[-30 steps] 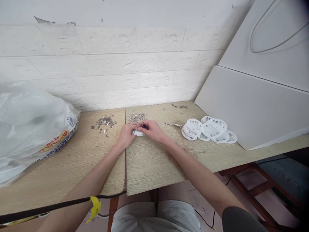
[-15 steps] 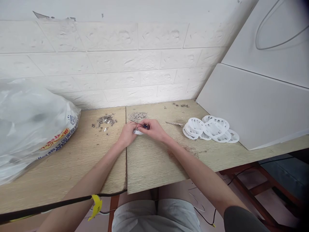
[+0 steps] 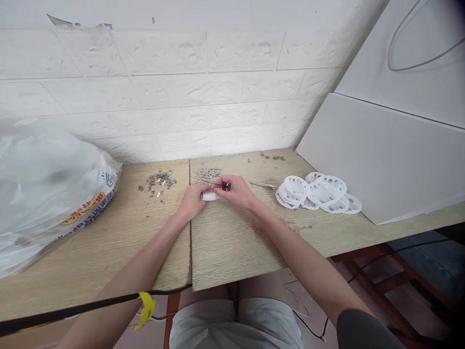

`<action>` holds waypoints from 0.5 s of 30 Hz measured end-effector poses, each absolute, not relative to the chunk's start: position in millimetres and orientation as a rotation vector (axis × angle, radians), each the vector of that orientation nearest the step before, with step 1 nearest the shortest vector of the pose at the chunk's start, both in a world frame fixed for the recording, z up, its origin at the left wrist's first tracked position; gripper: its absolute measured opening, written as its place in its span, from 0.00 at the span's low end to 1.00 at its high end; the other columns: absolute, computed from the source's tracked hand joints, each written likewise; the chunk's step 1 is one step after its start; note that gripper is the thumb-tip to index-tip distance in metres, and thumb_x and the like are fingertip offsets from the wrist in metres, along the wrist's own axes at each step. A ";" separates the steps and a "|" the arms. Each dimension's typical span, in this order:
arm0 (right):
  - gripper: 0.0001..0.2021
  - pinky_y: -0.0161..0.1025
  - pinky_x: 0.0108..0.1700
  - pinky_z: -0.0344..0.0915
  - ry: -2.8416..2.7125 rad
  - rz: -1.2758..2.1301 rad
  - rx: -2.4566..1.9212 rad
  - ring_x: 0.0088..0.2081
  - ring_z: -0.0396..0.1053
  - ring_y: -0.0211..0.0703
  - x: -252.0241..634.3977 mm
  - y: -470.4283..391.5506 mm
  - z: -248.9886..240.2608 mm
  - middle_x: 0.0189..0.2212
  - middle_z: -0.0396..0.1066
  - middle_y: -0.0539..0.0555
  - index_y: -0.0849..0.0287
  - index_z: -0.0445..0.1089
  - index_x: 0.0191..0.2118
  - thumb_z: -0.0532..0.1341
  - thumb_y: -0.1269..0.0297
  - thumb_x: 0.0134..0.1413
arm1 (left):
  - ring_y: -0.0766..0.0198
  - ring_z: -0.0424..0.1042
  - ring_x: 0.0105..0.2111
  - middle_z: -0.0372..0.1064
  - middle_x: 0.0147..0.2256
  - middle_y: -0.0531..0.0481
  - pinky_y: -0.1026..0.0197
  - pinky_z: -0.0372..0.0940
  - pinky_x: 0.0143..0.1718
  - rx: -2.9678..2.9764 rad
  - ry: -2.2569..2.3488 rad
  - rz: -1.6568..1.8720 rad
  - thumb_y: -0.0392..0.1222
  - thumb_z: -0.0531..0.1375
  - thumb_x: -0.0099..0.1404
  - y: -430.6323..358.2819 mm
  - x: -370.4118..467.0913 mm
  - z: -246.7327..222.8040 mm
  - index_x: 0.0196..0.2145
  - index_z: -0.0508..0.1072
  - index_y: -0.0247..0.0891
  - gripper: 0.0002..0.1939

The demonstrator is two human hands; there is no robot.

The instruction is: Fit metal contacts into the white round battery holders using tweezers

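White disc [image 3: 209,196] between left hand [image 3: 192,201] and right hand [image 3: 235,191], forearms angled inward.

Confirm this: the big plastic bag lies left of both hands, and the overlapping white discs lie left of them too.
Not quite: the head view shows the overlapping white discs to the right of both the left hand and the right hand. The big plastic bag is on the left.

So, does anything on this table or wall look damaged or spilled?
Yes: high on the left of the wall, a dark, jagged patch looks like damage. Some small metal pieces lie toward the table's back, apart from the heaps, possibly strayed.
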State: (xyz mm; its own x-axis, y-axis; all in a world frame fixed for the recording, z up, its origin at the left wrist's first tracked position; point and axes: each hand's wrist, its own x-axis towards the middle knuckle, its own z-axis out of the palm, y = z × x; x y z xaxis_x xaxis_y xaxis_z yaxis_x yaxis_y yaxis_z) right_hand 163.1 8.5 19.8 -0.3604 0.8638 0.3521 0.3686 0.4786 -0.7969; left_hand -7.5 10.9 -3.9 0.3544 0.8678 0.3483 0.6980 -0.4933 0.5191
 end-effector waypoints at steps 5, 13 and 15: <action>0.06 0.32 0.30 0.56 -1.981 0.799 -1.022 0.26 0.61 0.33 163.9 7.9 20.4 0.24 0.70 0.49 0.62 0.73 0.28 0.58 0.70 0.45 | 0.59 0.71 0.37 0.76 0.37 0.49 0.58 0.64 0.42 2.296 1.412 0.832 0.25 0.53 0.50 9.0 -6.2 -0.3 0.37 0.78 0.37 0.20; 0.07 0.31 0.30 0.56 -1.986 0.791 -1.023 0.26 0.62 0.33 163.4 8.4 18.6 0.25 0.71 0.49 0.62 0.73 0.29 0.58 0.70 0.46 | 0.58 0.72 0.37 0.76 0.38 0.47 0.58 0.64 0.41 2.272 1.394 0.836 0.27 0.54 0.52 9.6 -7.0 -1.1 0.38 0.78 0.36 0.19; 0.06 0.31 0.30 0.56 -1.993 0.787 -1.021 0.26 0.62 0.33 163.5 8.5 18.5 0.25 0.71 0.49 0.62 0.73 0.29 0.58 0.70 0.46 | 0.58 0.72 0.37 0.76 0.37 0.47 0.58 0.64 0.41 2.269 1.394 0.837 0.27 0.54 0.52 9.6 -7.1 -1.3 0.38 0.78 0.36 0.19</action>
State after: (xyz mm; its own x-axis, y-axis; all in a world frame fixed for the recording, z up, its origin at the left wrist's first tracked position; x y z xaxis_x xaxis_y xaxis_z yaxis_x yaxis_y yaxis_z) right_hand 163.5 8.5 18.5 -0.4012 0.8515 0.3376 0.3908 0.4924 -0.7777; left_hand -7.1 9.6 -1.3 0.3417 0.8902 0.3013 0.6845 -0.4554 0.5692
